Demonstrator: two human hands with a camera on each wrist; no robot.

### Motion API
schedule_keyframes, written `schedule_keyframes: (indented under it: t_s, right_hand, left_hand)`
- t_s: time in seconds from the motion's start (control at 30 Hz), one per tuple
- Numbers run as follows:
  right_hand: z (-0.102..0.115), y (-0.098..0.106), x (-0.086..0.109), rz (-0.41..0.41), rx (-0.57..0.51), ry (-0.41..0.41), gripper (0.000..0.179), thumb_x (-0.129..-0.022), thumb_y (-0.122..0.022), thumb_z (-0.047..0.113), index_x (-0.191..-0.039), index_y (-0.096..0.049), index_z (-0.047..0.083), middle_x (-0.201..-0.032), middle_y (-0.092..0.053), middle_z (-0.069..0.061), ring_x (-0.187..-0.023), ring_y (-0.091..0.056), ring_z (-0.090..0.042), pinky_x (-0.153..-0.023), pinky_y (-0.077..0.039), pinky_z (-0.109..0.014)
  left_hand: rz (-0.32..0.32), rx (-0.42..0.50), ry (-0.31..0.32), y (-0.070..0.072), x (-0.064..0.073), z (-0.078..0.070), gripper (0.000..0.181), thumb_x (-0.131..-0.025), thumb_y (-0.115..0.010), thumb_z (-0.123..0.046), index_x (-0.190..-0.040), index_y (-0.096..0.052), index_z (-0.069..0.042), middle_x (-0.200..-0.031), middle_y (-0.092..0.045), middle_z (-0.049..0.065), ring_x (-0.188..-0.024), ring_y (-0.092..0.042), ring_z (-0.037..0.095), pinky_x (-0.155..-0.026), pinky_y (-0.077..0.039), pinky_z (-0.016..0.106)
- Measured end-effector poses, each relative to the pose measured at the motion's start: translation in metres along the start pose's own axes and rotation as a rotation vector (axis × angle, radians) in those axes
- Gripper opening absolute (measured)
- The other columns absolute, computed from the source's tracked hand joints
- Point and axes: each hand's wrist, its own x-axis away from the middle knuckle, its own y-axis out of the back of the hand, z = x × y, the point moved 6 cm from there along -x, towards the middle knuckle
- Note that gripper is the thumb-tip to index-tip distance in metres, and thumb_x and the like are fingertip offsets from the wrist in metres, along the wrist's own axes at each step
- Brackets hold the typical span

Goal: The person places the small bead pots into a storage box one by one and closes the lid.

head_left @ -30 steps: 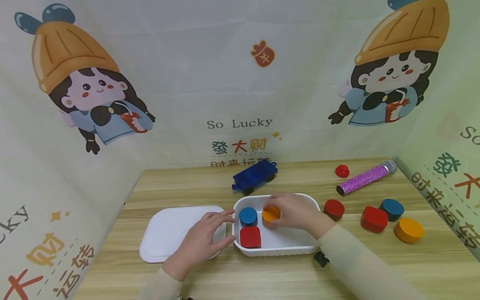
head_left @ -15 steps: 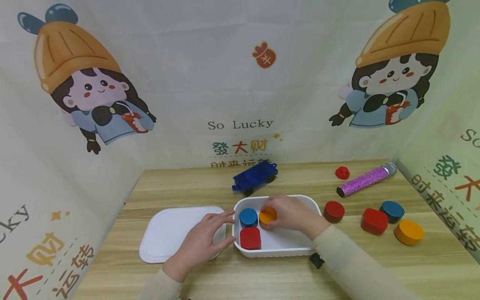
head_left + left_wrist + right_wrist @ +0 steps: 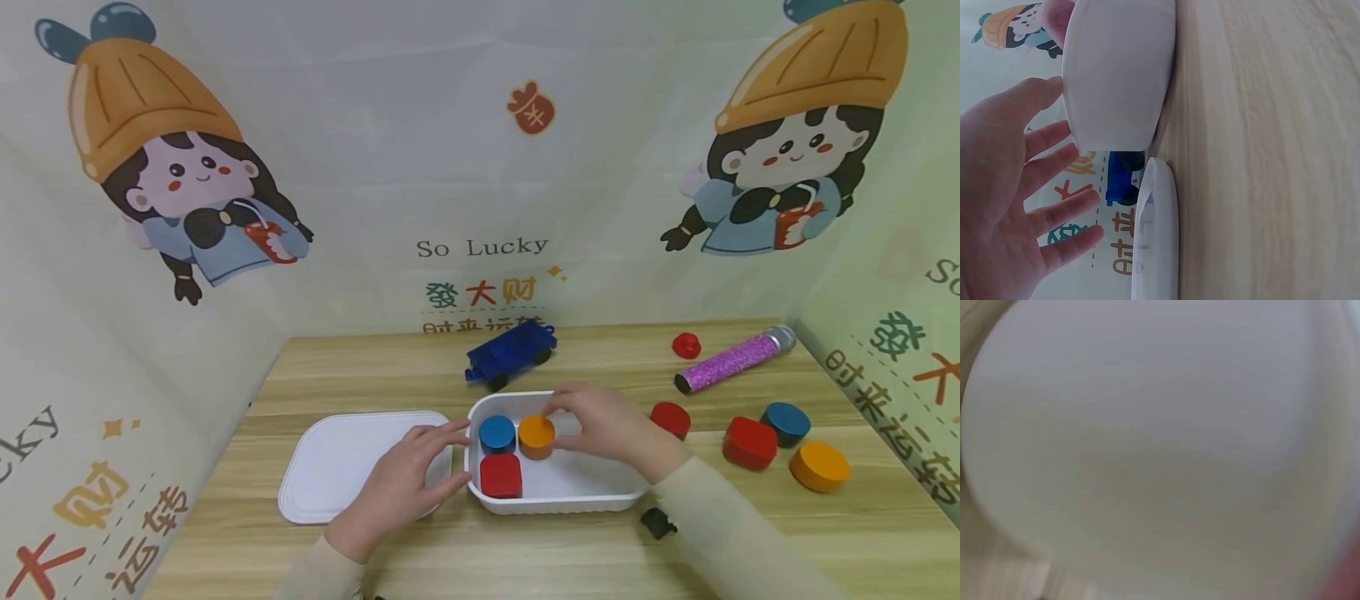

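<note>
A white plastic box [image 3: 570, 502] holds a round blue block [image 3: 497, 434], a red rounded-square block [image 3: 501, 476] and a round orange block [image 3: 536, 437]. Over the box, my right hand [image 3: 600, 425] has its index finger and thumb parted just right of the orange block. My left hand [image 3: 405, 475] rests its fingertips at the box's left end. In the left wrist view, the thumb touches the rim of the box [image 3: 1116, 75] and the other fingers spread loosely. The right wrist view is blurred and filled mostly by the box's white wall [image 3: 1160, 425].
A white lid [image 3: 337, 467] lies left of the box. Behind stands a blue toy wagon [image 3: 512, 353]. To the right are red blocks [image 3: 750, 443], a blue block [image 3: 785, 423], an orange block [image 3: 820, 466], a purple glitter microphone [image 3: 727, 364] and a small red piece [image 3: 686, 345].
The orange block shifted slightly left beside the blue block. My right hand then let go of it and moved back to the right. My left hand has stayed in place.
</note>
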Motion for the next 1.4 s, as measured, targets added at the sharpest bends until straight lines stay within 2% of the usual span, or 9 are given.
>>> schedule_keyframes:
  t_s: [0.2, 0.47, 0.6, 0.77, 0.97, 1.2, 1.4]
  right_hand:
    - [-0.018, 0.021, 0.017, -0.041, -0.019, -0.045, 0.034, -0.090, -0.081, 0.023, -0.121, -0.074, 0.011, -0.127, -0.070, -0.010, -0.119, -0.066, -0.032, -0.101, -0.057, -0.050]
    - [-0.051, 0.042, 0.041, -0.118, 0.026, -0.126, 0.031, -0.093, -0.078, 0.024, -0.121, -0.074, 0.012, -0.126, -0.071, -0.009, -0.112, -0.068, -0.031, -0.095, -0.059, -0.051]
    - [-0.069, 0.048, 0.054, -0.166, 0.014, -0.147, 0.028, -0.094, -0.076, 0.022, -0.119, -0.075, 0.010, -0.127, -0.071, -0.014, -0.110, -0.068, -0.035, -0.093, -0.059, -0.054]
    - [-0.094, 0.047, 0.066, -0.178, 0.036, -0.162, 0.025, -0.093, -0.077, 0.019, -0.114, -0.075, 0.007, -0.125, -0.070, -0.019, -0.109, -0.068, -0.039, -0.092, -0.060, -0.056]
    - [-0.115, 0.043, 0.083, -0.172, 0.035, -0.180, 0.027, -0.091, -0.080, 0.021, -0.113, -0.076, 0.006, -0.118, -0.072, -0.017, -0.106, -0.068, -0.037, -0.093, -0.059, -0.056]
    - [-0.123, 0.045, 0.092, -0.138, 0.010, -0.227, 0.035, -0.091, -0.080, 0.028, -0.118, -0.074, 0.006, -0.118, -0.073, -0.016, -0.109, -0.067, -0.037, -0.095, -0.057, -0.059]
    - [-0.124, 0.041, 0.095, -0.149, 0.002, -0.207, 0.039, -0.087, -0.084, 0.030, -0.118, -0.075, 0.007, -0.115, -0.074, -0.013, -0.100, -0.068, -0.030, -0.090, -0.060, -0.052]
  left_hand:
    - [-0.003, 0.008, -0.013, 0.000, -0.001, 0.000, 0.043, -0.093, -0.075, -0.044, -0.131, -0.069, -0.026, -0.154, -0.055, -0.006, -0.132, -0.056, 0.019, -0.106, -0.053, 0.048]
    - [-0.018, -0.011, -0.038, -0.001, -0.001, 0.000, 0.042, -0.093, -0.075, -0.043, -0.131, -0.069, -0.026, -0.155, -0.054, -0.009, -0.131, -0.056, 0.017, -0.105, -0.054, 0.046]
    - [-0.024, -0.017, -0.049, 0.000, -0.002, -0.001, 0.042, -0.093, -0.076, -0.043, -0.130, -0.069, -0.026, -0.154, -0.055, -0.008, -0.130, -0.057, 0.017, -0.105, -0.054, 0.046]
    - [-0.024, -0.014, -0.045, -0.002, -0.003, -0.001, 0.042, -0.093, -0.076, -0.043, -0.131, -0.069, -0.026, -0.154, -0.055, -0.009, -0.130, -0.057, 0.017, -0.105, -0.054, 0.046]
    - [-0.013, -0.021, -0.042, -0.004, -0.002, 0.000, 0.043, -0.093, -0.075, -0.044, -0.132, -0.068, -0.027, -0.154, -0.055, -0.008, -0.131, -0.056, 0.018, -0.107, -0.053, 0.046]
    - [-0.028, -0.026, -0.036, -0.002, -0.001, -0.001, 0.042, -0.093, -0.075, -0.043, -0.131, -0.069, -0.026, -0.154, -0.055, -0.008, -0.130, -0.057, 0.018, -0.105, -0.054, 0.047]
    - [-0.024, -0.017, -0.039, 0.000, 0.000, -0.001, 0.043, -0.094, -0.074, -0.043, -0.132, -0.068, -0.025, -0.154, -0.056, -0.006, -0.131, -0.057, 0.019, -0.106, -0.053, 0.048]
